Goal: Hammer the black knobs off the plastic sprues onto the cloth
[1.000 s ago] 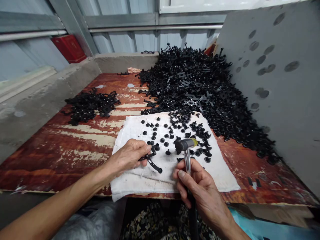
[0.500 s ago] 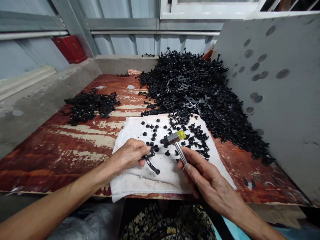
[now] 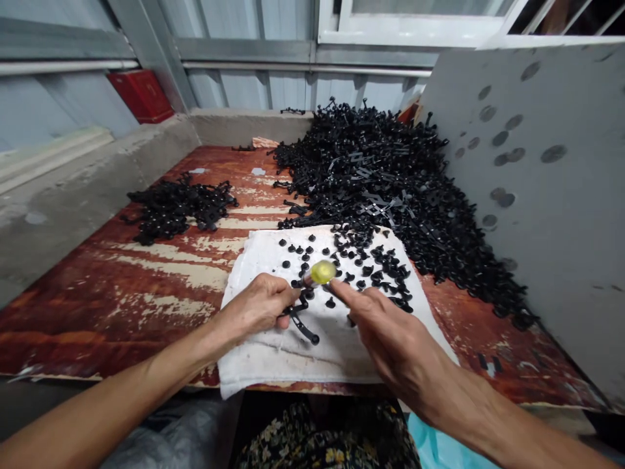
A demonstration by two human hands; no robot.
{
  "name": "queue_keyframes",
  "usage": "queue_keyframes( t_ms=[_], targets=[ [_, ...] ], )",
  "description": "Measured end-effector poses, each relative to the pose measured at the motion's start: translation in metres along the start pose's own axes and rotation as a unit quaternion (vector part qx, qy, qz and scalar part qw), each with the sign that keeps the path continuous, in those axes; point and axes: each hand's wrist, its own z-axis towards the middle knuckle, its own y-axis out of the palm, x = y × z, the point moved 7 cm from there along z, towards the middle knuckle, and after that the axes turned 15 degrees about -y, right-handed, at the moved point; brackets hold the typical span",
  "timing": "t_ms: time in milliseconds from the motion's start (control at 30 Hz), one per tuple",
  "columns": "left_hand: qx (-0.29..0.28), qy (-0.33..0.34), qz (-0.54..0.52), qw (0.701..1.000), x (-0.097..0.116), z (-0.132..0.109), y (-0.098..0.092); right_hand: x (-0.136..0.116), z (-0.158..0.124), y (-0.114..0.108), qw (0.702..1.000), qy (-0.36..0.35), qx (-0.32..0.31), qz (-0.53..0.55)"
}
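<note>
Pinched in my left hand (image 3: 266, 301) is a black jointed linkage (image 3: 305, 329), its free arm reaching toward me over the white cloth (image 3: 293, 365). My right hand (image 3: 385, 319) is closed around the handle of a small hammer (image 3: 323, 271), the handle mostly hidden by the fingers. The hammer's yellow end faces up, and its other end is over the linkage beside my left fingertips; motion blur hides whether it touches. Small round black knobs (image 3: 331, 303) are scattered on the cloth around both hands.
A large heap of black linkages and knobs (image 3: 371, 169) fills the back right, against a spotted grey panel (image 3: 561, 215). A smaller pile of linkages (image 3: 180, 207) lies at the left on the worn red tabletop (image 3: 97, 293). A red box (image 3: 141, 96) stands at the back left.
My right hand has swung the hammer left and down, from above the knobs to over the linkage. My left hand has stayed nearly in place, still pinching the linkage.
</note>
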Motion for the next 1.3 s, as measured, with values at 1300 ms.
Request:
queue_keyframes(
  t_ms=[1300],
  targets=[
    [-0.001,0.075,-0.232,0.97,-0.011,-0.041,0.005,0.022,0.01,0.049,0.783,0.319,0.189,0.5]
  ],
)
